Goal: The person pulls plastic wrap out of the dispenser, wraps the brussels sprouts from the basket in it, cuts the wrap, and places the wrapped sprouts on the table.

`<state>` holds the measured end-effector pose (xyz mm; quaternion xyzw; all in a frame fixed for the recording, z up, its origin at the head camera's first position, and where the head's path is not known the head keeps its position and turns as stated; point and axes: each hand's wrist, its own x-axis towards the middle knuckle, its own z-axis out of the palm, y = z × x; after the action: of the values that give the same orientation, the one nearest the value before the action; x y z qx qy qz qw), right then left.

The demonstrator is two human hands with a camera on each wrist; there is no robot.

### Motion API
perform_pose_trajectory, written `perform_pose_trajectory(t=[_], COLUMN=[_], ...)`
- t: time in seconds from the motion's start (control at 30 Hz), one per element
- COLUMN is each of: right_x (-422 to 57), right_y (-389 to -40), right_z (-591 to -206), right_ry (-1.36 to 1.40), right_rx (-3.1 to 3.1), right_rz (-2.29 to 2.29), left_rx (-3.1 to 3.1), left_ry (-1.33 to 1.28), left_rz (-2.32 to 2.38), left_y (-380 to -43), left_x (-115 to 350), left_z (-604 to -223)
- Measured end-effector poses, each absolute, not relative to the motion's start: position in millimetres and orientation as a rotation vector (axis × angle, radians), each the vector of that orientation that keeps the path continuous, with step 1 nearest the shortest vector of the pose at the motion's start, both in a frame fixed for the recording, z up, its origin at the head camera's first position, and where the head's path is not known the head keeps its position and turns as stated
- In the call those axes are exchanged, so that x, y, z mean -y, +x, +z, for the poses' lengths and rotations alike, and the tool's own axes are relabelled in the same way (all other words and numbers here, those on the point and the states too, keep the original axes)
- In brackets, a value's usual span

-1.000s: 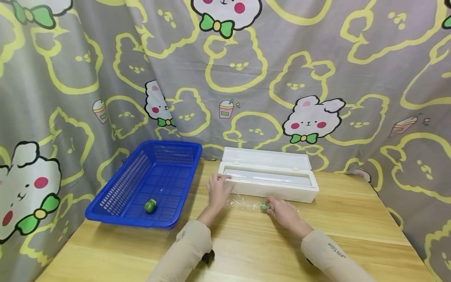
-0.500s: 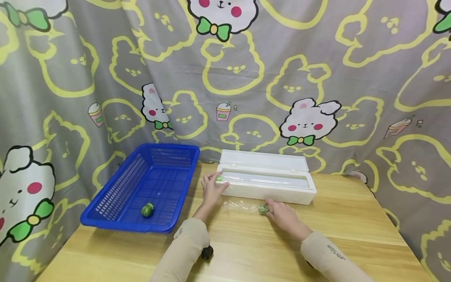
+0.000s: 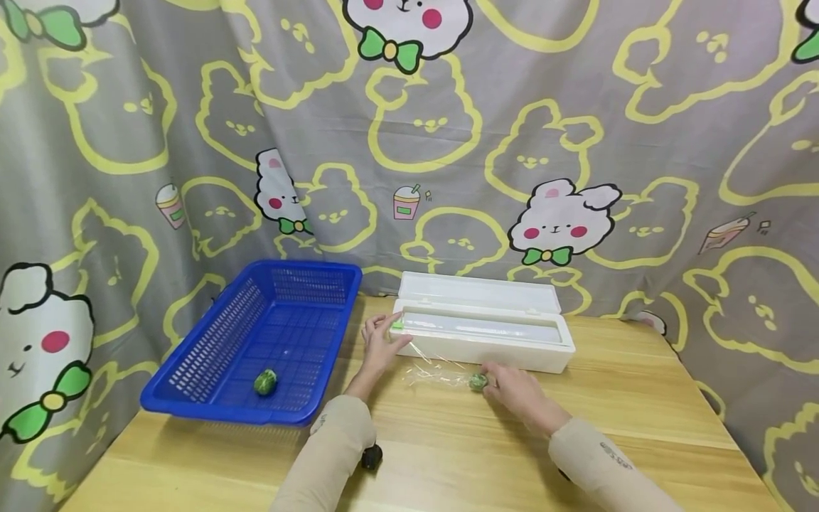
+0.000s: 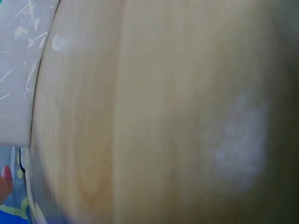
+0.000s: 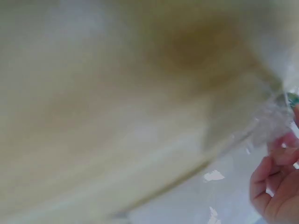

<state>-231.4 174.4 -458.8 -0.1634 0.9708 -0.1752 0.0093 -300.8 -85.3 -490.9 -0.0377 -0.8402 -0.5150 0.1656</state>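
A long white cling film dispenser box (image 3: pixel 486 348) stands at the back with its lid (image 3: pixel 480 291) up and a roll (image 3: pixel 480 328) inside. My left hand (image 3: pixel 379 346) holds its left front corner, finger on top and thumb at the front, around a small green slide cutter (image 3: pixel 397 325). My right hand (image 3: pixel 517 391) grips a small round green vegetable (image 3: pixel 477 382), like a Brussels sprout, in front of the box. Clear cling film (image 3: pixel 430 373) stretches crumpled from it towards the box. In the right wrist view, curled fingers (image 5: pixel 275 184) show beside crumpled film.
A blue plastic basket (image 3: pixel 345 313) stands on the left of the wooden table (image 3: pixel 461 455). Another round green vegetable (image 3: pixel 265 382) lies in its front part. A patterned curtain (image 3: pixel 435 235) hangs close behind the box and basket.
The left hand shifts slightly at the box's left end, and the green cutter comes into sight by its fingers. The right hand stays on the vegetable, almost still. The head view shifts slightly.
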Motion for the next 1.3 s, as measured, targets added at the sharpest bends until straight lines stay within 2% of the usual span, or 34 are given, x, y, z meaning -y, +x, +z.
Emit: perform_pose_trajectory(t=[0.33,0.5,0.7,1.3], right_x=[-128,-99,-73,-54], right_y=[-272,-286,-298,-319], right_z=[-407,-411,-424,-445], right_ry=[-0.663,-0.775,-0.759,-0.841], right_rx=[-2.984,-3.011,-3.059,-3.067], right_rz=[-0.590,-0.721,-0.887,-1.014], left_rx=[2.390,2.386,2.380,2.342], left_ry=[-0.105,-0.113,-0.155,-0.225], left_rz=[-1.601,-1.627,-1.599,-1.511], left_y=[-307,-306,-304,-302], left_x=[92,94,93,90], left_z=[-490,-494,-496,-495])
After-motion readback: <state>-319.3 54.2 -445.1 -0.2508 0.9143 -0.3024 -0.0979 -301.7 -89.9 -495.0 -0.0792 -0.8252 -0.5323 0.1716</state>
